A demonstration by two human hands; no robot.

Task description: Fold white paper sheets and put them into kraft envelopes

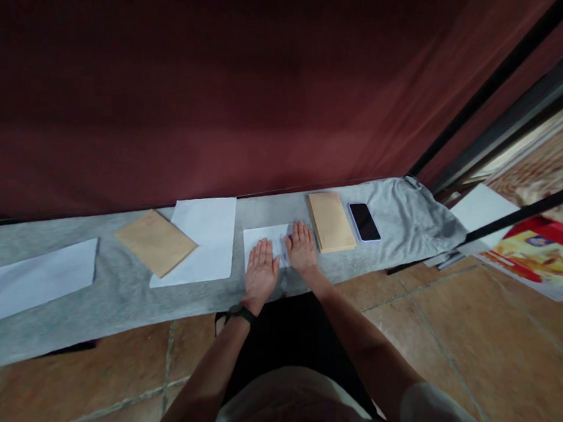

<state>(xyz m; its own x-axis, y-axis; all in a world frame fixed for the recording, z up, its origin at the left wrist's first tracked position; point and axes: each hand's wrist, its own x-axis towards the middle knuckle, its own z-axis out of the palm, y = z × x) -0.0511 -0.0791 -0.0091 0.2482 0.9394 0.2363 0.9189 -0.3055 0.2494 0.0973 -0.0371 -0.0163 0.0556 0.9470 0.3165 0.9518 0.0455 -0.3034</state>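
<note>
A small white sheet of paper [262, 235] lies in front of me on the grey cloth. My left hand [261, 271] rests flat on its left part, fingers extended. On its right part lies my right hand [301, 247], also flat, covering the right edge. Just right of that hand is a stack of brown envelopes [332, 222]. Farther left, a brown envelope [156, 241] lies slanted over a larger white sheet [209, 238]. Neither hand grips anything.
A phone [365, 221] lies right of the envelopes. Another white paper [39, 277] is at the far left of the cloth-covered table [122, 319]. Behind hangs a dark red curtain [251, 108]. A colourful box [549, 258] and black bars stand at the right.
</note>
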